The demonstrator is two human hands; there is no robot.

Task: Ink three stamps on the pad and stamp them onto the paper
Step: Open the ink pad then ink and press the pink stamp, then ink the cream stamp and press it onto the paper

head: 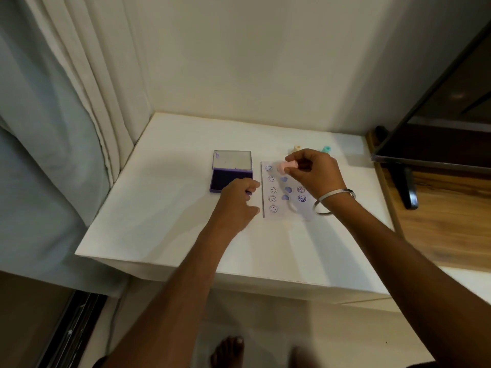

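A: The pink stamp (284, 166), how will it handle, do you think?

B: It looks small and light, probably plastic and stiff. I judge it can be carried with two or three fingertips only. The right hand (313, 176) pinches it by the sides of the body, above the upper part of the paper (285, 193). That is the good place to hold: the sides, away from the inked face, which would smear the fingers.

A: Is it touching the paper now?

B: I cannot tell. It is a little blurred, and it seems tilted, not upright.

A: And the left hand (239, 201)?

B: Its fingers are curled, and it rests at the near right corner of the ink pad (229, 179), touching the case. If it really grips the case I cannot say. I think it steadies it, because such a case is light and may slide.

A: How do the things look?

B: The ink pad is a purple case with the lid open, dark ink inside, lying near the middle of the tabletop (164, 213). The paper lies just beside it on the right and is thin, so it may lift with the stamp. It has a column of smiley faces, a column of filled purple shapes, and two round marks. Two other stamps, a cream stamp (297, 148) and a teal stamp (326, 149), stand beyond the right hand, toward the far edge.
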